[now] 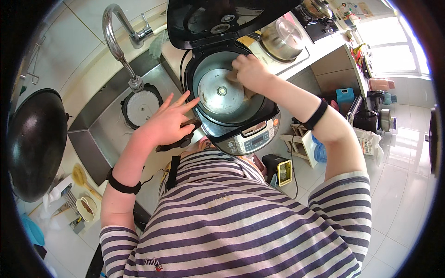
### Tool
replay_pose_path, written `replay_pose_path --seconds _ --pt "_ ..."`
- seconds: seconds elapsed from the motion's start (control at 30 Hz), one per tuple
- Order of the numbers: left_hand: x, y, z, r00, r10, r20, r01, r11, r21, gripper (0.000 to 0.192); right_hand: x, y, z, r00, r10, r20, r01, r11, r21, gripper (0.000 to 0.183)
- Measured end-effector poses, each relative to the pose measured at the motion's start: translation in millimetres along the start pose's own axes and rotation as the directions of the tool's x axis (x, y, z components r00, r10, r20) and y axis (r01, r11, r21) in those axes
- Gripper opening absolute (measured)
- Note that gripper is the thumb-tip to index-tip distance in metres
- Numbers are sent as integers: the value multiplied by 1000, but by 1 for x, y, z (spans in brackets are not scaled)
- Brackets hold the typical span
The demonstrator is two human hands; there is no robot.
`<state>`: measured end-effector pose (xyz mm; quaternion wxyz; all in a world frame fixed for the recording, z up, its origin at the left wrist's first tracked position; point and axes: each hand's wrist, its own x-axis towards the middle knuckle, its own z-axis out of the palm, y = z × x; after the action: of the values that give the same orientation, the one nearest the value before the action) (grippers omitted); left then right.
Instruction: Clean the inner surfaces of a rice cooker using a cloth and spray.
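Note:
A black rice cooker (pixel 227 137) stands beside the sink with its lid (pixel 208 22) raised. Inside, its bare round metal heating plate (pixel 215 99) shows brown spots, and no inner pot sits over it. My right hand (pixel 251 71) reaches in over the far right of the well, its fingers closed on a brownish cloth or pad (pixel 232 76), partly hidden and blurred. My left hand (pixel 170 120) lies at the cooker's left side, fingers spread and fingertips near the rim. Its thumb and palm are over a dark handle-like part (pixel 184 139); whether they grip it I cannot tell.
A steel sink (pixel 107 139) to the left holds a round pale disc with a black rim (pixel 142 107) under the chrome faucet (pixel 114 38). A wok (pixel 38 146) is at far left, a wooden-handled brush (pixel 81 175) below it. Behind right stands a steel pot (pixel 283 40).

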<state>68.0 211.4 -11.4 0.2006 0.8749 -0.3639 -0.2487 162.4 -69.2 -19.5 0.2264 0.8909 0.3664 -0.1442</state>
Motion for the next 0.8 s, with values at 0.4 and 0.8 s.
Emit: replay_pose_path --seconds 0.4,0.8 --pt "-1 8 20 980 -201 -1 196 956 -220 24 34 -63 17 614 -233 754 267 960 79 36" --pt "0 11 20 988 -150 -41 140 971 -196 21 49 -62 87 463 -879 116 858 477 189 18"
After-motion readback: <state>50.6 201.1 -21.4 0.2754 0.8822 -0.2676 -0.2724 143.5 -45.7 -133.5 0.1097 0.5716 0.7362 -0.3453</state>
